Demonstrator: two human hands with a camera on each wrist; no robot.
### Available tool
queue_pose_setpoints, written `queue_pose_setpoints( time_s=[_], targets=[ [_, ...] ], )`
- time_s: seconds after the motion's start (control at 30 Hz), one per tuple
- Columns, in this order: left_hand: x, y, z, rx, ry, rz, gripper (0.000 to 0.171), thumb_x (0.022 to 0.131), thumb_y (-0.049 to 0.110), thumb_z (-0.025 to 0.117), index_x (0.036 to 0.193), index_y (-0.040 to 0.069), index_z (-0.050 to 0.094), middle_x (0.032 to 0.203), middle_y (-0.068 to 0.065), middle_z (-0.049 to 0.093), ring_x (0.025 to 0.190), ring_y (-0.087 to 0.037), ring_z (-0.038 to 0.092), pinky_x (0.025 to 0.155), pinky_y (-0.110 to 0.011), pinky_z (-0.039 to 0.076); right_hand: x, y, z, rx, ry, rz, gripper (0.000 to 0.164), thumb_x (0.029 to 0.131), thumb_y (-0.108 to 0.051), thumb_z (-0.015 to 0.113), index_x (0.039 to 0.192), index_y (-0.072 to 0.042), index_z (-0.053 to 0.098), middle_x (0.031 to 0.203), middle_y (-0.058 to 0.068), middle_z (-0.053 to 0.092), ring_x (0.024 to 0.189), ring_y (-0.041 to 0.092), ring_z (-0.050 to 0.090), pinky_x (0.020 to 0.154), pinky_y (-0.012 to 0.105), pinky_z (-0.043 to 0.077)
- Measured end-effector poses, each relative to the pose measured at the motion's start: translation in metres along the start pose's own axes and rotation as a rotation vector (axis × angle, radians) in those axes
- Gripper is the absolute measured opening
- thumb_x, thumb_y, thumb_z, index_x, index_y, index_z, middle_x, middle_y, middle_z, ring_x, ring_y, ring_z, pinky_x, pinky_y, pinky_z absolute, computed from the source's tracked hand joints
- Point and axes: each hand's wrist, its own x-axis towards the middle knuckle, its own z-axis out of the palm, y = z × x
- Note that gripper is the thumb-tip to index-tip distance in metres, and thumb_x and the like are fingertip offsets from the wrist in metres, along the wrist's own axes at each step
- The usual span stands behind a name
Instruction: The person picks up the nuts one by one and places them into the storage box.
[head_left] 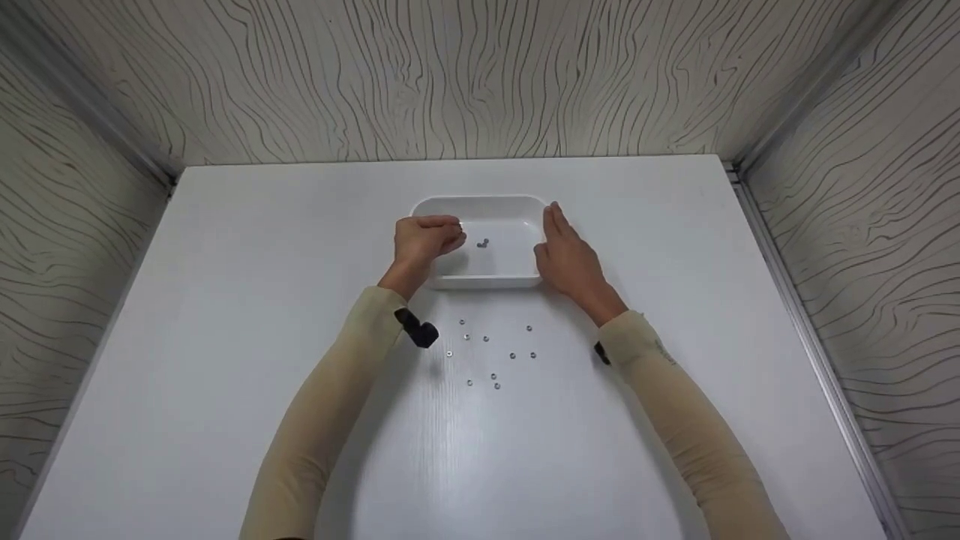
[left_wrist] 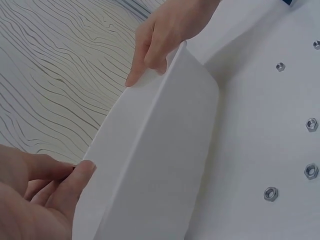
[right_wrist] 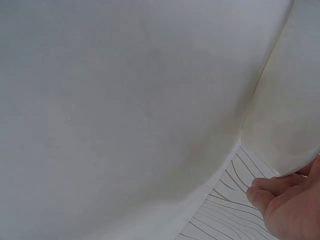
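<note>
A white rectangular tray (head_left: pixel 486 282) stands on the table, with several small metal nuts (head_left: pixel 481 244) grouped on its floor. Over the tray's left side, my left hand (head_left: pixel 424 241) pinches a tiny dark piece between thumb and fingertips. It looks like a nut, though the fingers (left_wrist: pixel 82 172) hide most of it. My right hand (head_left: pixel 571 264) holds the tray's right wall, thumb at the rim and fingers stretched along the outside. In the right wrist view, the right hand (right_wrist: pixel 290 202) touches the tray's edge.
Several loose hex nuts (head_left: pixel 486 339) lie scattered on the white table (head_left: pixel 645 450) in front of the tray. Wood-grain patterned panels (head_left: pixel 450 82) enclose the table at the back and both sides. A black wrist camera (head_left: pixel 417 328) is strapped to the left sleeve.
</note>
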Motion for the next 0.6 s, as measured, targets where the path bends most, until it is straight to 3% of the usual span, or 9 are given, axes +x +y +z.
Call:
queue_pose_setpoints(
  time_s=[0.17, 0.33, 0.5, 0.6],
  targets=[
    [-0.002, 0.001, 0.0, -0.004, -0.002, 0.01, 0.031, 0.096, -0.004, 0.07, 0.126, -0.011, 0.069, 0.128, -0.028, 0.07, 0.097, -0.021, 0.079, 0.087, -0.024, 0.066, 0.0, 0.0, 0.0, 0.007, 0.005, -0.006, 0.068, 0.108, -0.022, 0.042, 0.166, 0.002, 0.017, 0.177, 0.017, 0.014, 0.162, 0.035, 0.027, 0.129, 0.052, 0.037],
    [-0.009, 0.007, -0.001, 0.07, 0.007, 0.069, 0.027, 0.098, 0.001, 0.07, 0.124, -0.006, 0.072, 0.125, -0.024, 0.072, 0.102, -0.023, 0.078, 0.088, -0.025, 0.066, 0.0, 0.0, 0.0, 0.004, 0.02, -0.012, 0.067, 0.108, -0.022, 0.043, 0.165, 0.003, 0.019, 0.177, 0.018, 0.016, 0.16, 0.037, 0.03, 0.125, 0.053, 0.043],
    [-0.021, 0.015, -0.002, 0.291, 0.018, 0.193, 0.023, 0.1, 0.011, 0.069, 0.12, 0.002, 0.076, 0.114, -0.012, 0.075, 0.1, -0.019, 0.076, 0.086, -0.021, 0.066, 0.001, 0.0, 0.0, -0.008, 0.015, -0.012, 0.067, 0.108, -0.023, 0.043, 0.166, 0.002, 0.019, 0.177, 0.019, 0.015, 0.16, 0.038, 0.03, 0.123, 0.054, 0.045],
    [-0.028, 0.018, -0.002, 0.446, 0.012, 0.282, 0.021, 0.101, 0.014, 0.067, 0.116, 0.006, 0.078, 0.105, -0.007, 0.072, 0.09, -0.015, 0.069, 0.078, -0.019, 0.062, 0.0, 0.0, 0.0, -0.007, 0.007, -0.006, 0.067, 0.109, -0.023, 0.043, 0.166, 0.002, 0.018, 0.177, 0.018, 0.014, 0.161, 0.037, 0.029, 0.127, 0.054, 0.04]
  ],
)
